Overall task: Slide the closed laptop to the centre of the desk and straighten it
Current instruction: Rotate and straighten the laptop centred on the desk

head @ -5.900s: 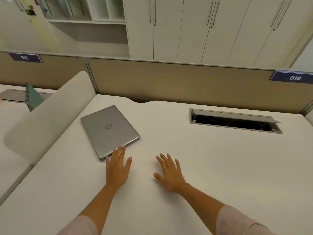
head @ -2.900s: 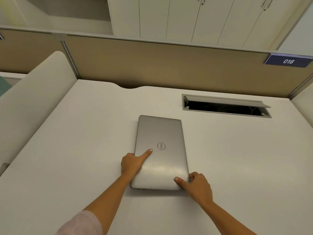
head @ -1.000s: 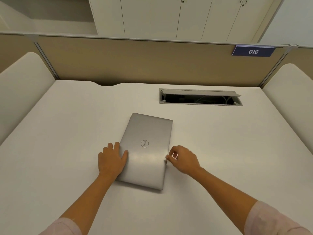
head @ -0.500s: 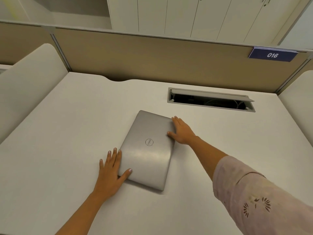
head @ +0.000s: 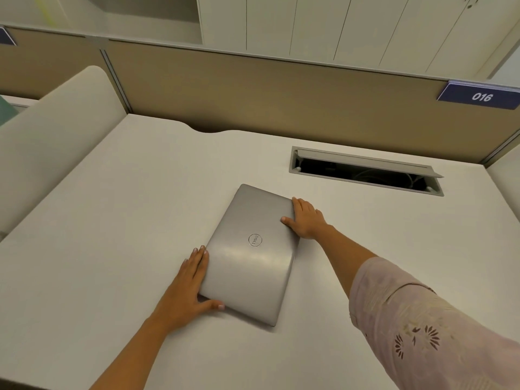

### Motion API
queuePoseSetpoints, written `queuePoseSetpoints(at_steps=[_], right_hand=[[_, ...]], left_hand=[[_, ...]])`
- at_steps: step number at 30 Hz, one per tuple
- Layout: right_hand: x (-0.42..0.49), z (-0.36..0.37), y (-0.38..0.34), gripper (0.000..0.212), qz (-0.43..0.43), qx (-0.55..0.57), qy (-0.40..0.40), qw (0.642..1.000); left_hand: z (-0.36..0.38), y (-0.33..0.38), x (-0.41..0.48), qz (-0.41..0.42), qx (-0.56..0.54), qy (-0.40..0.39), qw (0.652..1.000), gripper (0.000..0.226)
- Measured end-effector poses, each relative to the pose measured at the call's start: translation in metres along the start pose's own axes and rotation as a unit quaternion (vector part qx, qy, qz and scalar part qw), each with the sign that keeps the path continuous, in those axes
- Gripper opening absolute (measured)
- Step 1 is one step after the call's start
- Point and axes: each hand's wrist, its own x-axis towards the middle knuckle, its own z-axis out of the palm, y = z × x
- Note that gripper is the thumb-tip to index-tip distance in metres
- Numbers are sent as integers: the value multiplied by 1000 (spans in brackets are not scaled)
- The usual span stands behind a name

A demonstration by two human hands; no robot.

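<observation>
A closed silver laptop (head: 250, 254) lies near the middle of the white desk (head: 112, 220), skewed, its far end leaning to the right. My left hand (head: 187, 288) lies flat against its near left corner, fingers along the left edge, thumb at the near edge. My right hand (head: 306, 219) presses the far right corner, thumb on the lid and fingers along the right edge. Neither hand lifts the laptop.
An open cable slot (head: 365, 171) with a raised flap is set into the desk at the back right. A tan partition (head: 267, 91) with a 016 label (head: 481, 96) runs along the back. Padded dividers stand at the left (head: 47, 142) and the right (head: 506, 178).
Over the last second my right hand went from the laptop's right edge to its far right corner. My left hand slid down to the near left corner. The laptop stays skewed.
</observation>
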Motion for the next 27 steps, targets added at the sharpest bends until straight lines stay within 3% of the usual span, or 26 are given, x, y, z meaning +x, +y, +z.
queuePoseSetpoints(at_steps=[10,19,27], right_hand=[[-23,11,40,82,73,19,75,994],[-80,33,74,84,196,82,152,965],[-136,50,83,86,258,123,201,937]], left_hand=[[-24,-8,42,78,122,-62,987,120],[-37,7,77,87,179,-79,977,107],[-47,47,108,75,167,-113,977,98]])
